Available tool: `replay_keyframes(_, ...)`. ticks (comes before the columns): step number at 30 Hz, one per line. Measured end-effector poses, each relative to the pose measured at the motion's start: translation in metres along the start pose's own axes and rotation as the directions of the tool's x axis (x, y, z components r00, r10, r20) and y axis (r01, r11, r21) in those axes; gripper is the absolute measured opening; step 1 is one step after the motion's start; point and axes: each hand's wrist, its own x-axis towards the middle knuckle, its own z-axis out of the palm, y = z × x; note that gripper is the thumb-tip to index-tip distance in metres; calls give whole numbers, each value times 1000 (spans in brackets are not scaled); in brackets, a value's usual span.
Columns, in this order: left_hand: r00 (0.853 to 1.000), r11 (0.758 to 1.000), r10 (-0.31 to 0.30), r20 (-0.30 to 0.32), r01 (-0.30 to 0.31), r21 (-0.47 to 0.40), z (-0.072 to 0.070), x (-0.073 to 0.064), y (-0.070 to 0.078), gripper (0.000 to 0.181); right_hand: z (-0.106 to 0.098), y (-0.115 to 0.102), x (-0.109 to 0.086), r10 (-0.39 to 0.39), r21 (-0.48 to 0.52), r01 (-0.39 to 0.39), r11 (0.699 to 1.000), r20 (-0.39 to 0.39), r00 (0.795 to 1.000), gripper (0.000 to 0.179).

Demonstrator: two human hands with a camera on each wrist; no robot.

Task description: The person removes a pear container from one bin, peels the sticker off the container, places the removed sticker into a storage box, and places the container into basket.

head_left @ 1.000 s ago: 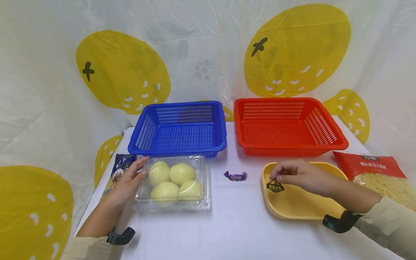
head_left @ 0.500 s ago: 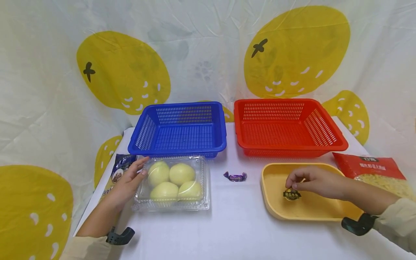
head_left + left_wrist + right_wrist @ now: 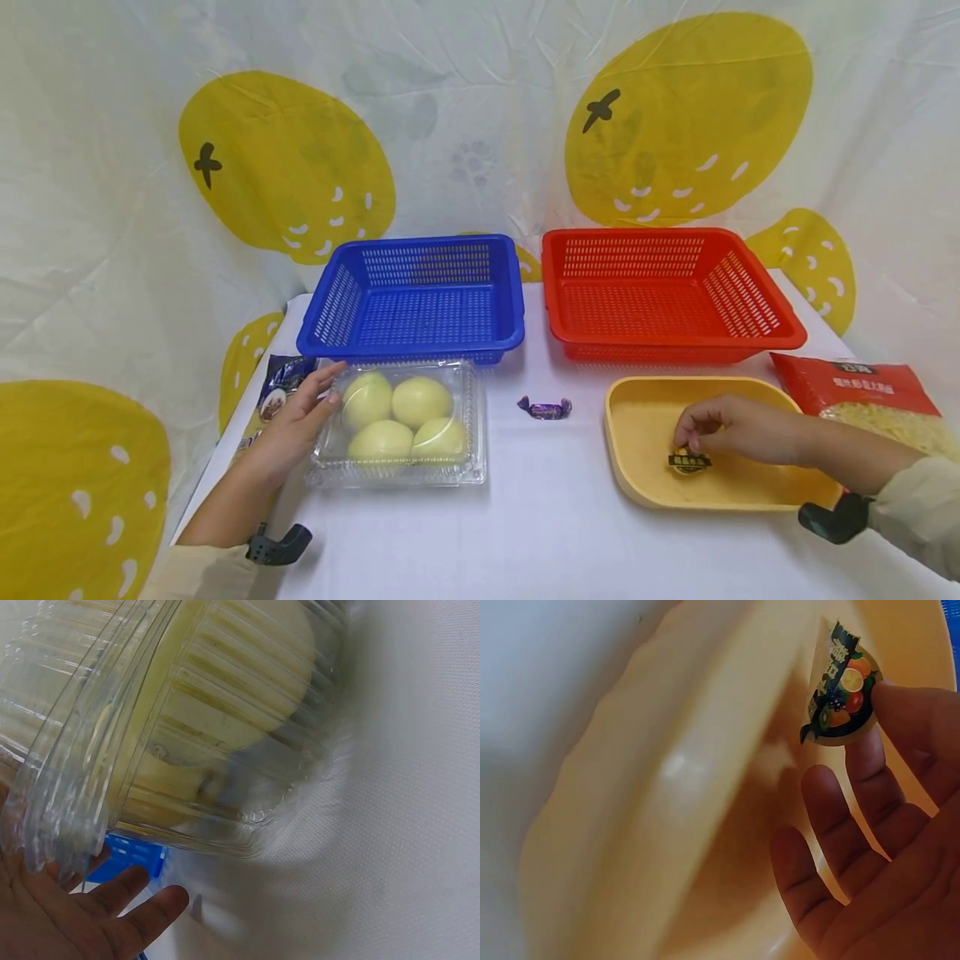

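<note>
My right hand [image 3: 738, 432] pinches a fruit sticker [image 3: 688, 461] between thumb and fingertips, over the inside of a yellow plastic tray [image 3: 626, 479]. In the right wrist view the sticker [image 3: 844, 694] shows printed fruit and a dark band with lettering, its edge at the thumb. My left hand [image 3: 288, 425] lies along the left side of a clear plastic clamshell box [image 3: 474, 442], fingers extended. Several pale yellow round fruits [image 3: 422, 402] sit inside the closed box. From the left wrist, the fingers [image 3: 124, 889] reach past the ridged rim of the box.
A blue basket [image 3: 420, 342] and a red basket [image 3: 675, 340] stand at the back. Between box and tray lies a purple-wrapped candy [image 3: 545, 409]. A red pasta bag [image 3: 862, 392] is at right. A dark blue packet [image 3: 287, 372] lies partly behind the left hand.
My right hand has moved rightward and a little lower over the yellow tray, carrying the sticker with it. The left hand and the box have stayed in place.
</note>
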Motion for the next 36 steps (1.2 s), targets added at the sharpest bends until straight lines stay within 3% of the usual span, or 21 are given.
replay_keyframes(10, 1000, 1000, -5, -3, 5, -4, 0, 1, -1, 58, 1, 7, 1, 7, -19, -7, 1000, 8, 1000, 12)
replay_keyframes(16, 1000, 1000, 6, -5, -6, 8, 0, 1, 1, 58, 2, 9, 1, -6, -150, 5, 989, -10, 1000, 16)
replay_keyframes(23, 1000, 999, 25, 1, -25, 35, -2, -1, 2, 57, 3, 6, -1, -72, -293, 61, 954, -29, 997, 20)
replay_keyframes(28, 1000, 997, 30, 0, -30, 65, -3, 0, 1, 56, 4, 5, -3, -127, -437, 95, 894, -46, 991, 26)
replay_keyframes(33, 999, 994, 33, 5, -34, 105, -5, 1, 2, 55, 7, 2, -3, -173, -590, 104, 801, -62, 983, 34)
replay_keyframes(36, 999, 990, 45, 17, -46, 132, -8, 0, 4, 55, 11, -3, -3, -249, -662, 143, 736, -69, 966, 34)
